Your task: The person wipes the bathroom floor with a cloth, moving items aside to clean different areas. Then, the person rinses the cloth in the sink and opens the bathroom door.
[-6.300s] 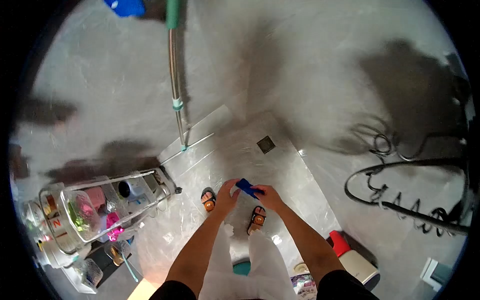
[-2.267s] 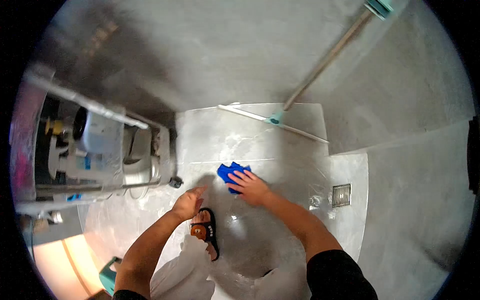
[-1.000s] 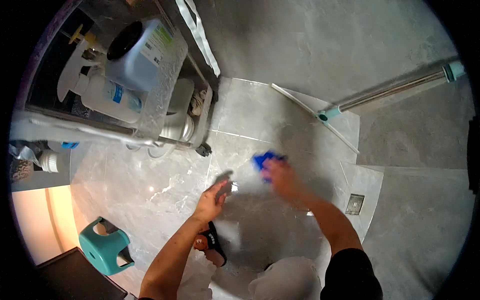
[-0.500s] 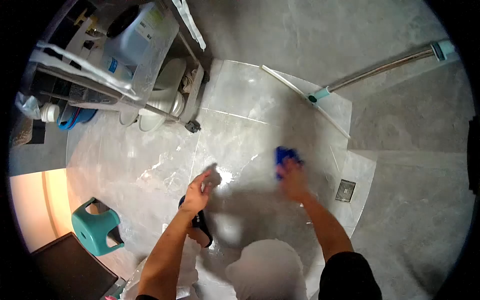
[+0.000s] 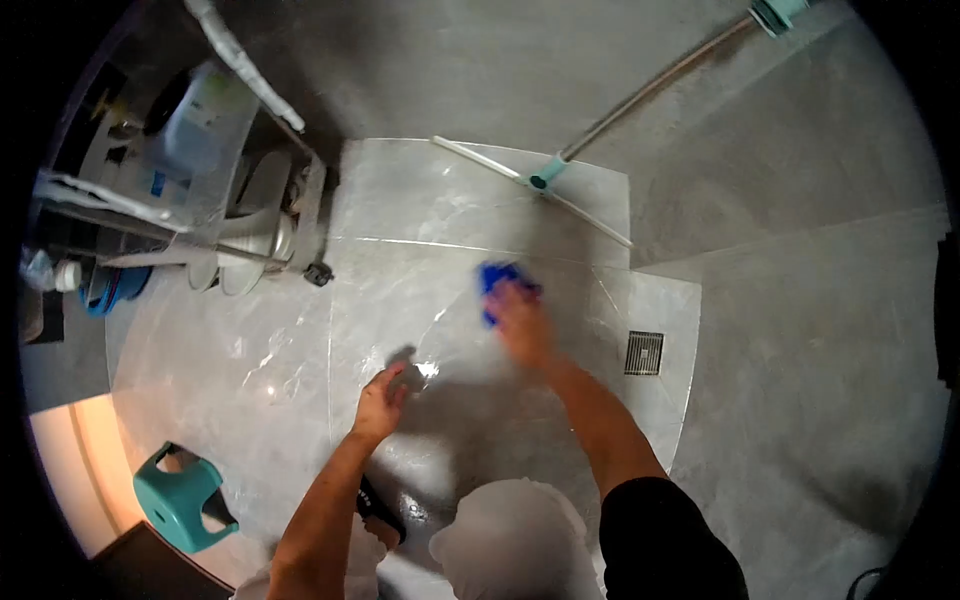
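1. Blue cloth (image 5: 494,277) and right hand (image 5: 523,314) had moved over the gray tile floor (image 5: 290,430), closer to the slotted drain (image 5: 643,353) than about two seconds earlier.
2. That hand lay over the cloth with its fingers reaching across it; blur hid whether they gripped a fold or only pressed down.
3. The cloth was in front of the person, to the left of the drain. Its new place and the blur suggested a wiping stroke in progress, now working farther to the right.
4. The left hand (image 5: 379,402) held nothing; its fingers were loosely bent near the floor, much as half a second before.
5. Beyond the cloth, the floor squeegee (image 5: 540,182) lay with its long white blade slanted near the wall. Its place seemed unchanged; the head camera had shifted instead.
6. Farther out on the left stood the cart (image 5: 222,165), with a plastic jug (image 5: 195,130) on it.
7. The teal plastic stool (image 5: 178,497) showed whole at lower left, where two seconds earlier only part of it was visible.
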`<state>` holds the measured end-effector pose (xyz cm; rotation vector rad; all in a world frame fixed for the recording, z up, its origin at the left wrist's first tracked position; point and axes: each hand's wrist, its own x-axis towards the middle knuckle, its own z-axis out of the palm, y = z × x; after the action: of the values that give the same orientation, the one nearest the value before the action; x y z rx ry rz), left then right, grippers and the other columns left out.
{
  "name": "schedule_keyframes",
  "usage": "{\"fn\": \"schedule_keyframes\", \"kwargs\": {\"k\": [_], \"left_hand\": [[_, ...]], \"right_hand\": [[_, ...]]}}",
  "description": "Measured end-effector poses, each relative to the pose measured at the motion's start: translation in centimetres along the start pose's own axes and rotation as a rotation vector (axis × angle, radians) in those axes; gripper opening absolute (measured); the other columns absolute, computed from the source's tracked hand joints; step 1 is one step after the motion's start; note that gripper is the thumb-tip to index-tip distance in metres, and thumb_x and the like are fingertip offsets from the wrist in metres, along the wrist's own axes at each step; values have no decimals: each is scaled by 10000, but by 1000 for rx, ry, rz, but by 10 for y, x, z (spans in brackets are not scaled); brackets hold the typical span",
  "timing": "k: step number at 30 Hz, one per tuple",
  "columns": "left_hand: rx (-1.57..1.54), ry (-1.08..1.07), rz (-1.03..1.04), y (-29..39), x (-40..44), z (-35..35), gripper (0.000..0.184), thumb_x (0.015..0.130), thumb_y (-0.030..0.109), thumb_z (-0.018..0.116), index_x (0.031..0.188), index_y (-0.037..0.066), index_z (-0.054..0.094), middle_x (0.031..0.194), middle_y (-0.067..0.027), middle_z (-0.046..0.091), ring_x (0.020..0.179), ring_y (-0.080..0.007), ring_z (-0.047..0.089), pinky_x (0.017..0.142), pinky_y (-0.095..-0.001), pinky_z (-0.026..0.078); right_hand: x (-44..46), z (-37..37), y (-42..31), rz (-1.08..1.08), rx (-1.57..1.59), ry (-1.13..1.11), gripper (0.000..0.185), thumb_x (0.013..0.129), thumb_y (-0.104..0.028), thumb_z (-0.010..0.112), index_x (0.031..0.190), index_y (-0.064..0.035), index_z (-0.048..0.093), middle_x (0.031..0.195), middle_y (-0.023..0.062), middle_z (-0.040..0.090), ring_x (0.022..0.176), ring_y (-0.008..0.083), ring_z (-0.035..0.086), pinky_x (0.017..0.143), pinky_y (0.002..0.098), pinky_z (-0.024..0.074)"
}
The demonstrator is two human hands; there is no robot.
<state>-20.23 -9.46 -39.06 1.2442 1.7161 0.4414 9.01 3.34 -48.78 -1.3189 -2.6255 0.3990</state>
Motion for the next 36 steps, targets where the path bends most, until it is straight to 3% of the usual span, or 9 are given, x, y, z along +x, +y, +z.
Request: {"fn": "schedule_keyframes", "kwargs": {"k": [6,11,16,19,21,24,26,30,36], "left_hand": [[4,-37,149,11,34,45,417,871,10,598,1283,69,565,1251,-185,617,1180,-349,580,1000,-384,464],[42,-101,324,25,44,74,440,870,1,564,1305,62,547,1247,-198,614,1168,-379,575,995,-415,460],[91,-76,387,37,57,79,474,851,-14,560,1318,63,539,1243,-196,611,1154,-404,564,1005,-435,442],[112,-74,440,42,58,76,483,846,-18,560,1322,62,538,1268,-192,597,1181,-388,547,1029,-429,421],[123,-52,467,35,54,78,490,844,-23,557,1326,61,536,1287,-188,585,1203,-375,534,1041,-427,410],[153,-16,390,10,35,68,509,838,-32,550,1339,60,526,1319,-176,567,1222,-358,521,1053,-427,401],[57,18,352,-4,20,55,539,816,-71,544,1337,68,528,1326,-168,569,1253,-359,506,1090,-420,380],[76,192,155,-26,-24,22,518,821,-72,560,1321,64,541,1303,-176,586,1238,-356,526,1077,-409,403],[63,355,-63,-65,-87,-3,493,830,-31,573,1316,44,543,1293,-187,589,1217,-361,537,1060,-399,415]], "right_hand": [[-100,10,-20,617,-104,-30,696,876,-276,616,1503,-168,334,1563,236,201,1418,385,264,1126,553,239],[-63,-11,-16,-36,141,-146,605,914,-253,567,1483,-204,366,1577,138,240,1431,327,259,1140,545,227],[-68,-13,41,734,3,179,604,922,-267,566,1483,-182,361,1570,204,221,1441,382,224,1144,551,206],[-122,-6,-23,720,22,-7,638,908,-280,585,1490,-175,346,1571,234,197,1442,403,216,1147,553,196],[-126,-20,-69,386,158,-333,600,902,-294,597,1461,-189,406,1574,189,233,1453,357,214,1153,552,188],[-81,16,-54,-216,256,-128,544,879,-305,612,1401,-204,496,1547,132,326,1441,310,264,1153,543,201],[-8,14,-25,-36,201,-141,504,838,-235,615,1339,-222,565,1482,108,431,1404,295,345,1158,526,204],[55,20,-50,358,75,-1,619,954,-299,498,1522,-172,286,1610,172,128,1469,387,138,1169,555,130],[9,44,-153,-860,268,-388,616,837,-356,626,1414,-201,473,1563,100,308,1442,284,284,1175,536,184]]}}
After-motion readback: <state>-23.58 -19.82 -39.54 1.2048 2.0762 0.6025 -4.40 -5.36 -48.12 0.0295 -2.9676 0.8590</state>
